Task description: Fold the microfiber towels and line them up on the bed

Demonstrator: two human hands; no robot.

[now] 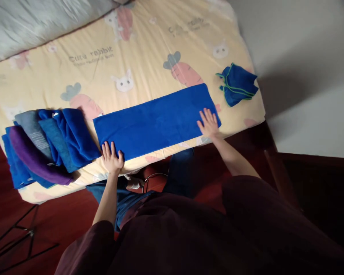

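A long blue towel (154, 122) lies flat across the near edge of a bed with a yellow cartoon-print sheet (137, 46). My left hand (111, 157) rests flat on the towel's near left corner, fingers spread. On the towel's right end lies my right hand (209, 123), also flat with fingers apart. Neither hand holds anything.
A pile of blue, grey and purple towels (43, 147) lies at the bed's left near corner. A folded blue cloth with green trim (237, 84) sits at the right edge. A grey blanket (31, 23) covers the far left. Dark red floor and a black stand (20, 236) are below.
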